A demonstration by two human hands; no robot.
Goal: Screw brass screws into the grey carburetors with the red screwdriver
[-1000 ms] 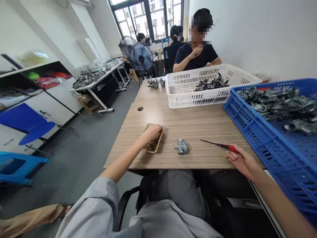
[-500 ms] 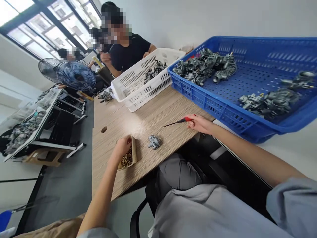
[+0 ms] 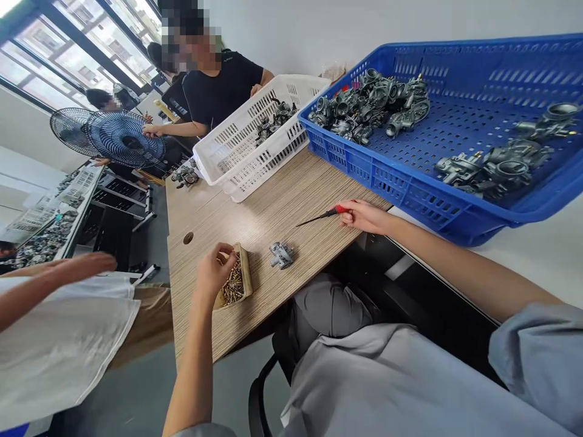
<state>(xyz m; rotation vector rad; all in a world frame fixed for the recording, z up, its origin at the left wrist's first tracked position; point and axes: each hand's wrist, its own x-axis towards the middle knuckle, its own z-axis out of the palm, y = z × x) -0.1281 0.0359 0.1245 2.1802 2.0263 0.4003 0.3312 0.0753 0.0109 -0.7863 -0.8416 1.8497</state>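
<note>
My left hand hovers over a small tan tray of brass screws, fingertips pinched together on something too small to name. My right hand rests at the table's near edge, closed round a red-handled screwdriver whose dark shaft points left. Between the hands a small grey metal carburetor lies on the wooden table, touched by neither hand.
A blue crate of grey carburetors stands at my right, a white basket with more beyond it. A person in black sits at the far end. Another person's hand and white sleeve reach in at left. Fans stand behind.
My left hand has lifted out of the screw tray with its fingertips pinched. A person's arm in a white sleeve has come in at the left. The view has tilted further.
</note>
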